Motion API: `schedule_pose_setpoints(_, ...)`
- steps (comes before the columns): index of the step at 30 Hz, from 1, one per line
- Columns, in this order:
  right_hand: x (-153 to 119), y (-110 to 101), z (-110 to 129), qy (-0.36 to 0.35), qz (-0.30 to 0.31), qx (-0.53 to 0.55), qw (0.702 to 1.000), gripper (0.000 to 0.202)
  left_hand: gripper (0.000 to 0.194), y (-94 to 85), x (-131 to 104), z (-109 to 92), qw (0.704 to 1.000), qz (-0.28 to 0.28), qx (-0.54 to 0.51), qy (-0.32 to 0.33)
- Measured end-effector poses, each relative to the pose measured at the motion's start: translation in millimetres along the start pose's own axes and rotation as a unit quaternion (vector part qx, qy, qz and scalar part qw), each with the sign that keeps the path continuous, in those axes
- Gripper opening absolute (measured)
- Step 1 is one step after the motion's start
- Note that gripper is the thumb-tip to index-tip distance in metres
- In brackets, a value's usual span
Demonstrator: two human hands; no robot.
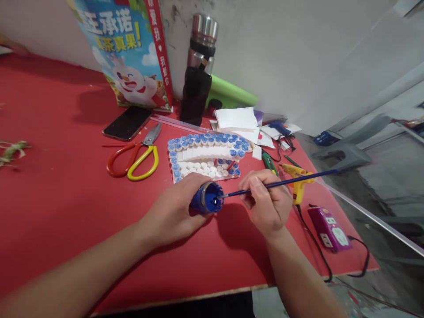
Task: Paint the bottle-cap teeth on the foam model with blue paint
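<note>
Slantwise, blue paintbrush (286,182), tip down-left inside paint jar (198,199), mouth tilted right

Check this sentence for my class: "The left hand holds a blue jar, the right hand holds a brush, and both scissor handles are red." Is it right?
Not quite: the scissors have one red handle and one yellow, as the head view shows. The left hand does hold a blue jar, and the right hand a brush.
</note>
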State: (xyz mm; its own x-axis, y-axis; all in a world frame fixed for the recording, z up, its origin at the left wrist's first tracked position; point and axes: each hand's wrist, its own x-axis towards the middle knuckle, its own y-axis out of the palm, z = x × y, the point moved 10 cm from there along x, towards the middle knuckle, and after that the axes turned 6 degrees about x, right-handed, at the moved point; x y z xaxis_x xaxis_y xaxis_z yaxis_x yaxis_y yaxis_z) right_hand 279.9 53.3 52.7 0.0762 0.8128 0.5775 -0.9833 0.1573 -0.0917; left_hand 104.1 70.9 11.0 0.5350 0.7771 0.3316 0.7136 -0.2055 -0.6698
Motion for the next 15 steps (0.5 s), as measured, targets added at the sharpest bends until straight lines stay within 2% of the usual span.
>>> schedule_pose_setpoints(7, -1.4, 4.6, -3.4, 0.013, 0.031, -0.049, 0.998, 0.028, 0.048, -0.6, 0.4, -0.8, 1.0, 0.002, 0.0, -0.004)
schedule_pose_setpoints(15, -1.9, 2.5, -4.6, 0.022, 0.024, -0.056, 0.998, 0.029, 0.047, 0.3, 0.5, 0.0, 1.0, 0.006, 0.0, -0.007)
